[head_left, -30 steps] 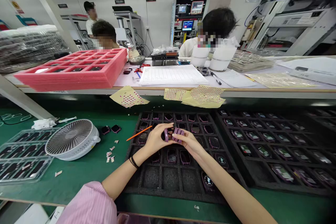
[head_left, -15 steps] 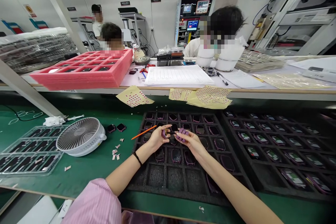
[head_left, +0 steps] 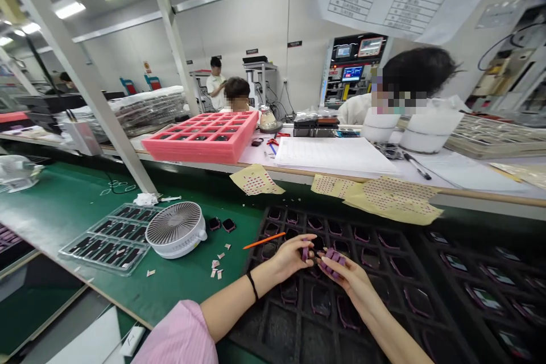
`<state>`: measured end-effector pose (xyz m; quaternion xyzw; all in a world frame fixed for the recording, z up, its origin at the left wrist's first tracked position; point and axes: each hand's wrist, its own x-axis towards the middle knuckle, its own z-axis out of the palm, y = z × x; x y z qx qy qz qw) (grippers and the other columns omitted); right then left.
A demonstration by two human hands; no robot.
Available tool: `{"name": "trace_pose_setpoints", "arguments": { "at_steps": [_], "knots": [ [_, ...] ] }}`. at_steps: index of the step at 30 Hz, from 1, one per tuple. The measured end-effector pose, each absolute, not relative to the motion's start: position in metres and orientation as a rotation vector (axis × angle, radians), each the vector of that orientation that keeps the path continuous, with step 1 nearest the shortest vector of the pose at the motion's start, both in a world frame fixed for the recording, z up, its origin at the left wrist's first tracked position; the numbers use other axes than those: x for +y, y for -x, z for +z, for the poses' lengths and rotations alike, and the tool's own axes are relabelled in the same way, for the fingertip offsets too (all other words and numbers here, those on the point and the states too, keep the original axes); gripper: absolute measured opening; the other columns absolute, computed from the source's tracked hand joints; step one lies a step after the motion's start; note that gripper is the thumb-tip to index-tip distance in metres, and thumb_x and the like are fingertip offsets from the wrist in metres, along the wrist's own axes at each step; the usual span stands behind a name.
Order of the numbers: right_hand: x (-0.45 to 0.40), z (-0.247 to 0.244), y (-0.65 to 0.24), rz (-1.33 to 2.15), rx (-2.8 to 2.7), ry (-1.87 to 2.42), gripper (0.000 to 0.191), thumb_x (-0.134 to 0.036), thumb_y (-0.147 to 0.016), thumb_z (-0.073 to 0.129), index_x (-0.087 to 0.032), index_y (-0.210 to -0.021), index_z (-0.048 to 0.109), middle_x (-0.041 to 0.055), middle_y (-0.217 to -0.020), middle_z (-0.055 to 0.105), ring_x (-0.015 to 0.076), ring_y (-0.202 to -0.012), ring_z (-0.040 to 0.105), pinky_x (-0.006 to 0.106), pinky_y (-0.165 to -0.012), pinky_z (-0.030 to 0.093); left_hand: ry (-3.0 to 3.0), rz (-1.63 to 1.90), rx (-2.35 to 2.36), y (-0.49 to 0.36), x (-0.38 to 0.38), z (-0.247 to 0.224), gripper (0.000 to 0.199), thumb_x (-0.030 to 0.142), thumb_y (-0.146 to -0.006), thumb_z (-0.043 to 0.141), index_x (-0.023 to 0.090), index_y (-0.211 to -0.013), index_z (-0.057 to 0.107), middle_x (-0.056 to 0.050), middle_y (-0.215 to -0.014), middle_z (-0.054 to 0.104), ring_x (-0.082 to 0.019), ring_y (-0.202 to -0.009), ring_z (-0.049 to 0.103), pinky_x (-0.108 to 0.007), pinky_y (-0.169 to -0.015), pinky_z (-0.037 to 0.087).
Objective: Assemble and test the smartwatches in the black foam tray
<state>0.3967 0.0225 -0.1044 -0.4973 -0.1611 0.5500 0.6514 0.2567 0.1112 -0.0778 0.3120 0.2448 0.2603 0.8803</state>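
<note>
Above the black foam tray (head_left: pixel 303 318), my left hand (head_left: pixel 290 257) pinches a small purple watch case (head_left: pixel 305 252) between thumb and fingers. My right hand (head_left: pixel 350 276) is closed round several purple watch cases (head_left: pixel 333 262) held side by side, close to the left one but apart from it. Dark-faced watch units with purple frames, such as this watch face (head_left: pixel 321 299), sit in the tray's pockets below. An orange stick (head_left: pixel 264 240) lies across the tray's left edge, near my left hand.
A white fan (head_left: pixel 176 230) stands left of the tray, beside a clear plastic tray (head_left: pixel 63 250) of dark parts. Two watch faces (head_left: pixel 228 225) and paper scraps (head_left: pixel 214 265) lie nearby. A second foam tray (head_left: pixel 452 290) is at right. The raised shelf holds a pink foam tray (head_left: pixel 245 145); co-workers sit behind.
My view has swung left and tilted up, so the scene sits further right and lower. Both hands stay over the foam tray, still holding the purple watch cases.
</note>
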Motion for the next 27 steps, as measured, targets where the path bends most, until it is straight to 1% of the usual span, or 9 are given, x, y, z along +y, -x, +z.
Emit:
{"name": "trace_pose_setpoints", "arguments": {
  "at_steps": [5, 11, 17, 23, 27],
  "knots": [
    [0.023, -0.105, -0.396, 1.257, -0.376, 1.135, 0.047, -0.028, -0.038, 0.091, -0.018, -0.08, 0.074, 0.0053, -0.085, 0.074, 0.0184, -0.075, 0.069, 0.026, -0.071, 0.056, -0.654, 0.56, 0.511, -0.257, 0.111, -0.079, 0.034, 0.013, -0.061, 0.07, 0.012, -0.095, 0.068, -0.002, -0.077, 0.055, -0.009, -0.062, 0.051, -0.022, -0.053, 0.033],
    [0.024, -0.103, -0.395, 1.224, -0.384, 1.109, 0.046, -0.028, -0.04, 0.09, -0.018, -0.081, 0.073, 0.0058, -0.085, 0.074, 0.0194, -0.077, 0.069, 0.029, -0.074, 0.055, -0.681, 0.565, 0.518, -0.257, 0.11, -0.074, 0.032, 0.014, -0.061, 0.071, 0.013, -0.093, 0.068, -0.004, -0.083, 0.056, -0.01, -0.064, 0.052, -0.021, -0.053, 0.034],
    [0.023, -0.096, -0.393, 1.205, -0.407, 1.133, 0.048, -0.03, -0.04, 0.089, -0.016, -0.083, 0.072, 0.0069, -0.084, 0.073, 0.0205, -0.074, 0.068, 0.033, -0.075, 0.054, -0.712, 0.554, 0.54, -0.258, 0.111, -0.068, 0.031, 0.015, -0.063, 0.071, 0.014, -0.094, 0.069, -0.004, -0.084, 0.057, -0.009, -0.066, 0.051, -0.021, -0.055, 0.036],
    [0.022, -0.092, -0.393, 1.197, -0.404, 1.141, 0.044, -0.027, -0.043, 0.088, -0.017, -0.083, 0.072, 0.0049, -0.081, 0.073, 0.0176, -0.069, 0.067, 0.031, -0.073, 0.053, -0.731, 0.562, 0.562, -0.258, 0.111, -0.066, 0.031, 0.015, -0.066, 0.071, 0.014, -0.097, 0.068, -0.004, -0.085, 0.056, -0.009, -0.067, 0.052, -0.02, -0.055, 0.036],
    [0.02, -0.088, -0.392, 1.198, -0.401, 1.148, 0.044, -0.027, -0.043, 0.088, -0.017, -0.082, 0.073, 0.0044, -0.082, 0.073, 0.0166, -0.069, 0.067, 0.03, -0.073, 0.052, -0.739, 0.557, 0.558, -0.259, 0.113, -0.072, 0.031, 0.015, -0.066, 0.071, 0.014, -0.097, 0.068, -0.004, -0.086, 0.057, -0.009, -0.067, 0.052, -0.02, -0.054, 0.035]
  ]
}}
